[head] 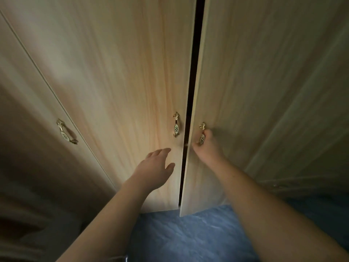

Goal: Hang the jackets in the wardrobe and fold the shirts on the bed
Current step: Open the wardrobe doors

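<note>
At the wardrobe (pixel 113 72): it fills the view from 9 o'clock to 3 o'clock. It is pale wood and very close to the person.
Right door (pixel 255 82): it stands at 1 o'clock and is pulled out a little, so its edge sticks out past the door beside it.
Gap (pixel 193 82): a thin dark strip runs from 12 o'clock down toward 6 o'clock between the two doors.
Right hand (pixel 206 148): its fingers are curled round the gold handle (pixel 202 137) on the Right door and hold it.
Left hand (pixel 156 167): it is spread out, fingers loose and nearly straight, and it holds nothing. It is near the middle door (pixel 132 91), just below the middle handle (pixel 176 124). I cannot tell if it touches the wood.
Third handle (pixel 66 132): it sits on the far door at 9 o'clock.
Floor (pixel 188 237): it is blue, at 6 o'clock, under both arms.
</note>
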Demonstrator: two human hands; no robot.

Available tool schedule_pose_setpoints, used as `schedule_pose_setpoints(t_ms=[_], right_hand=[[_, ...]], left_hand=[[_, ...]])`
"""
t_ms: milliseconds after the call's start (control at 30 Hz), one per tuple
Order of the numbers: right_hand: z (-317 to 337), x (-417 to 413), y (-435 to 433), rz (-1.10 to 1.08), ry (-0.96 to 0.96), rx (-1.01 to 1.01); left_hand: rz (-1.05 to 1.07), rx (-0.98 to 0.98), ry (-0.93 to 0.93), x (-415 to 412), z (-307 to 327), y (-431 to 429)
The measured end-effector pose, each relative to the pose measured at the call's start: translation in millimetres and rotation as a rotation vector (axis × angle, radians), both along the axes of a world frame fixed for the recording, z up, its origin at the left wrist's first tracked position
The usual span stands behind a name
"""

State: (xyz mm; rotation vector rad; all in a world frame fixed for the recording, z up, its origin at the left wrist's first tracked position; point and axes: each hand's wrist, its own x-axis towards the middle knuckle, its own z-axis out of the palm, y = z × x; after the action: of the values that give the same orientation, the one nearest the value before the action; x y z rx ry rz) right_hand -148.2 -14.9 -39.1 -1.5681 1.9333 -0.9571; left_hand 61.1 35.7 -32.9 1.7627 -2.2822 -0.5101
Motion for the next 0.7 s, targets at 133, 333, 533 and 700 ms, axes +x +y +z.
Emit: schedule_pose_setpoints(t_ms=[133,333,533,700], right_hand=[[-9.3,-17.8,70.6,0.001,-0.043,-0.037],[-14.2,-78.8,165.9,-0.071,-0.025,-0.109],[-10.6,-166.0,242.6,-0.112,0.0,-0.05],[3.9,-226.5,282.0,-0.195,-0.061,-0.002]], left_hand=[[-0.05,-0.006,0.005,-22.0,-2.1,22.0],[-0.149,-0.034,0.018,-91.6,-3.0,78.3],[-0.28,-0.005,0.038,-189.1,-2.9,142.1],[-0.374,-0.018,0.058,-240.6,5.5,174.8]])
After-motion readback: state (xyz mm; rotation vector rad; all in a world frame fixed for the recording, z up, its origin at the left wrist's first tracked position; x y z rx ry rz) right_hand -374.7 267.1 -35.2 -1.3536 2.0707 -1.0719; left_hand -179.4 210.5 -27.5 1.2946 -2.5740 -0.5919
